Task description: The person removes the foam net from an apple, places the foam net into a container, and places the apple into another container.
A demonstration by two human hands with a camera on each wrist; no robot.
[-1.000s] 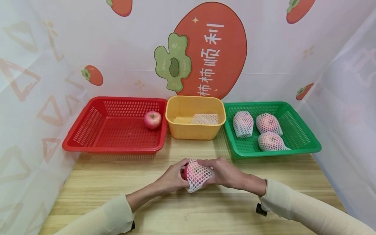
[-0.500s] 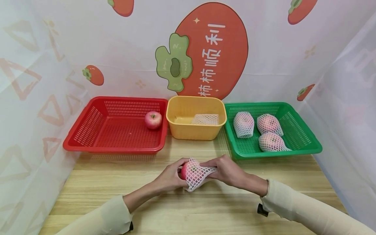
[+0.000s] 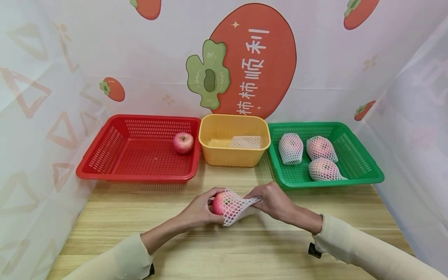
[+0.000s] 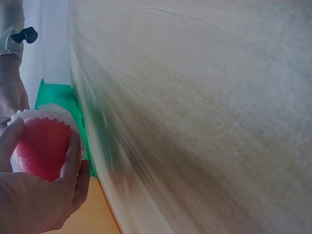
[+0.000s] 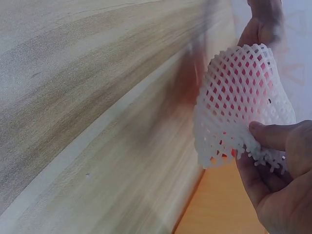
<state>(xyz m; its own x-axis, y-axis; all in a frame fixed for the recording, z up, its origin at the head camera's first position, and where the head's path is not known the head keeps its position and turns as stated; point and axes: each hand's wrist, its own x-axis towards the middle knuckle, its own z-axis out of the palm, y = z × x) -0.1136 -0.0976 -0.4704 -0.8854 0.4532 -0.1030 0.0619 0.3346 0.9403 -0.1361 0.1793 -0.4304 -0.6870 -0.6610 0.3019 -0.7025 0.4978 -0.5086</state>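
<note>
A red apple [image 3: 218, 203] is partly inside a white foam net sleeve [image 3: 235, 207], its left side bare. My left hand [image 3: 200, 209] grips the apple, thumb and fingers around its bare side; in the left wrist view the sleeve's scalloped rim [image 4: 46, 115] crosses the red skin. With thumb and fingers my right hand [image 3: 273, 200] pinches the gathered far end of the sleeve, which stretches to the right. The right wrist view shows the netting [image 5: 239, 92] spread over the apple and its loose end under the thumb. Both hands are above the wooden table [image 3: 224, 256].
Behind the hands stand a red basket [image 3: 140, 178] with one bare apple [image 3: 183, 142], a yellow bin [image 3: 231, 157] holding flat net sleeves [image 3: 245, 142], and a green basket [image 3: 360, 179] with three netted apples [image 3: 321, 148]. White printed cloth [image 3: 154, 58] encloses the back and sides.
My right hand has drawn the sleeve's end to the right, off the apple's side, and its fingers have closed on it. My left hand has moved slightly left, showing more bare apple.
</note>
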